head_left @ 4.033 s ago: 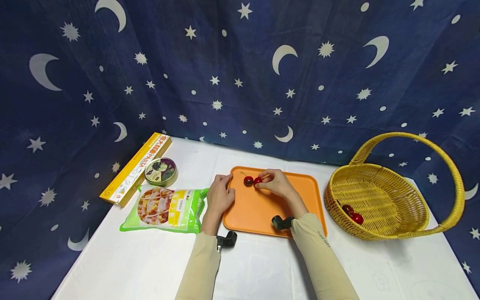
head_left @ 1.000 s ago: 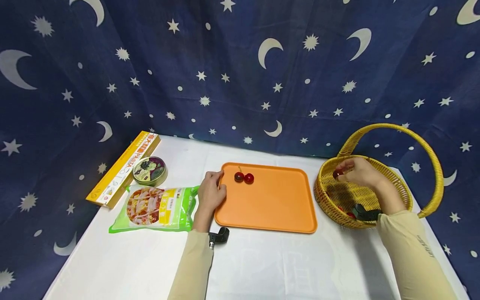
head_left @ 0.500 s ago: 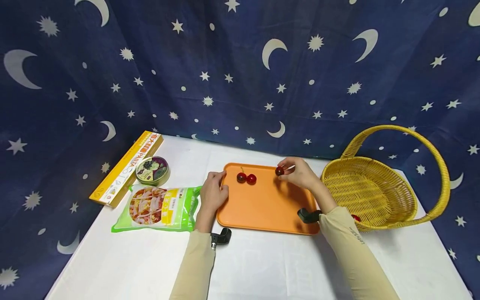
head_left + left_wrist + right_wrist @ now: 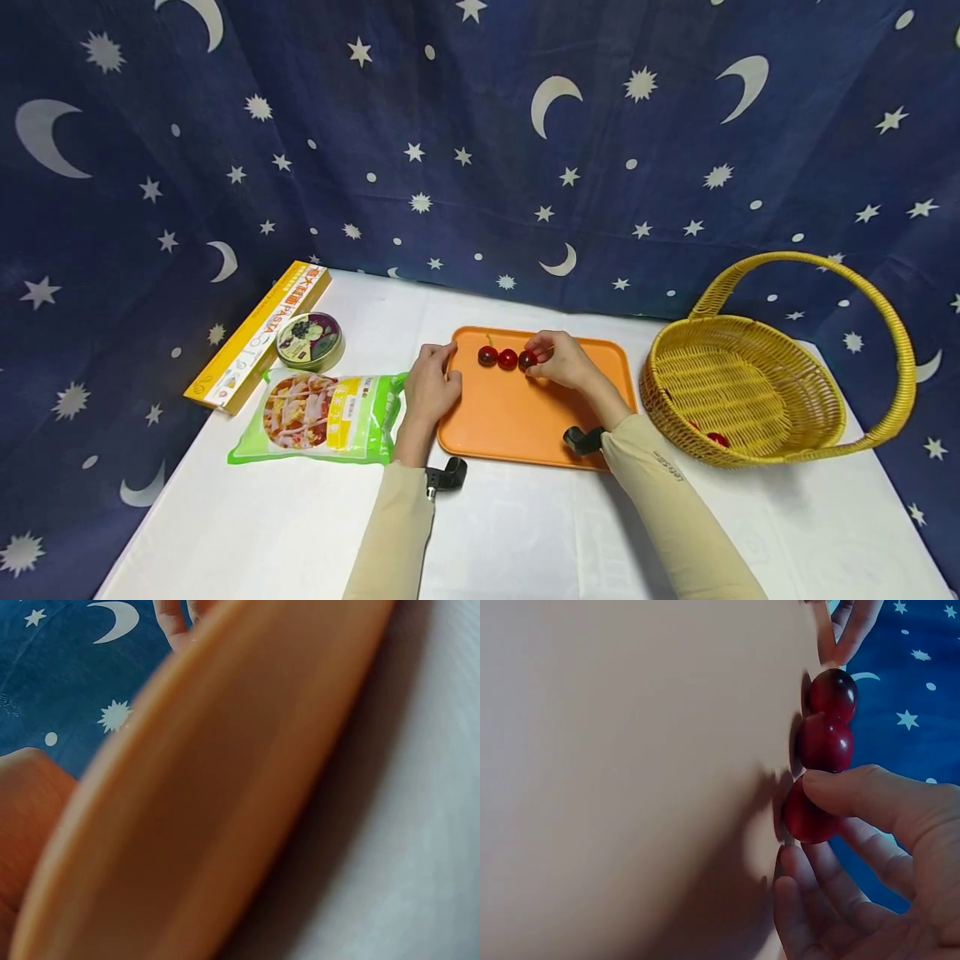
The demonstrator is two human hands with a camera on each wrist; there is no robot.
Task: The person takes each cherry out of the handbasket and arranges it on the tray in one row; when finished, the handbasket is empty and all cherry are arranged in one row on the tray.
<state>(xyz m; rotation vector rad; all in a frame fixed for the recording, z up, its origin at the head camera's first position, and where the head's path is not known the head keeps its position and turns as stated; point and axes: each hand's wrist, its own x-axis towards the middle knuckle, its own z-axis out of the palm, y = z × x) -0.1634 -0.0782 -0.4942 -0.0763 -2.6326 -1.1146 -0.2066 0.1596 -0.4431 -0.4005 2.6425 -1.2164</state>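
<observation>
My right hand [image 4: 564, 364] pinches a dark red cherry [image 4: 810, 816] between thumb and fingers, low over the orange tray [image 4: 517, 425]. That cherry sits at the right end of a row, close against a bright red cherry [image 4: 507, 359]. A darker cherry [image 4: 487, 356] with a stem stands at the row's left end. My left hand [image 4: 430, 390] holds the tray's left rim, its thumb over the edge; the left wrist view shows mostly the blurred tray rim [image 4: 150, 742], and the fingertips' hold is partly hidden.
A yellow wicker basket [image 4: 817, 379] with a tall handle stands right of the tray. Red cherries [image 4: 717, 439] lie in it, partly hidden by its near wall. On the left are a green food bag [image 4: 322, 417], a round tin [image 4: 308, 342] and a pasta box [image 4: 258, 337].
My right hand has brought a cherry out of the basket, leftward to the tray, beside the two cherries there. My left hand has stayed at the tray's left rim.
</observation>
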